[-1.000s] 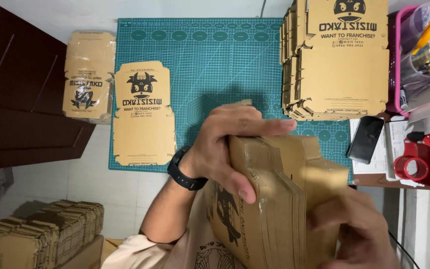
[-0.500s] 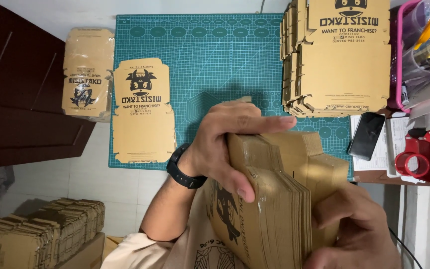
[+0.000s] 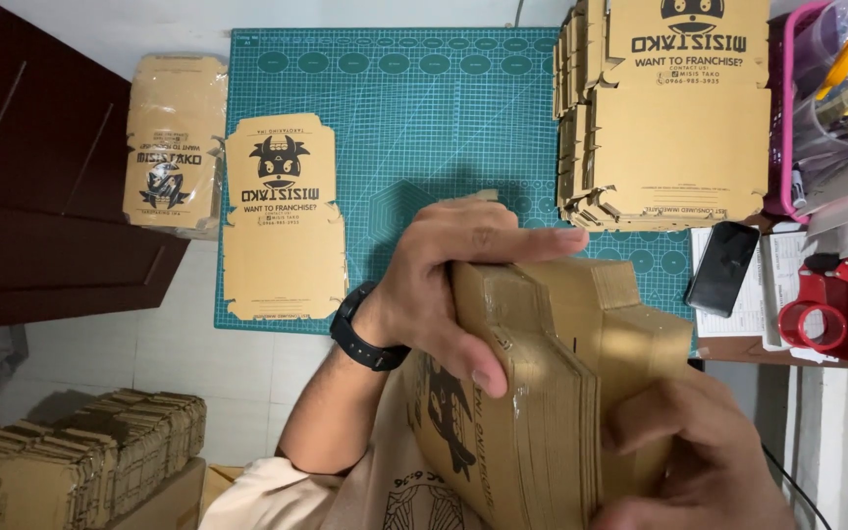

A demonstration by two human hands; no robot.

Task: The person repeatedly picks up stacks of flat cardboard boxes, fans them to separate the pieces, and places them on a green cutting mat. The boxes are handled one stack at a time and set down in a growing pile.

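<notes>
My left hand point(image 3: 453, 285), with a black watch on the wrist, grips the top and near face of a thick bundle of flat brown cardboard box blanks point(image 3: 542, 393) wrapped in clear film. My right hand point(image 3: 699, 456) holds the same bundle from the lower right side. The bundle stands on edge close to my chest, above the near edge of a teal cutting mat point(image 3: 424, 128). One flat printed box blank point(image 3: 282, 216) lies on the mat's left part.
A tall stack of box blanks point(image 3: 674, 118) sits at the mat's right rear. A wrapped bundle point(image 3: 174, 147) lies left of the mat. A black phone point(image 3: 723, 267), a red tape dispenser point(image 3: 826, 314) and a pink bin point(image 3: 792, 98) stand at right. More folded cardboard point(image 3: 71, 456) sits lower left.
My right hand has slid slightly along the bundle's lower right side. The bundle and left hand stay almost where they were.
</notes>
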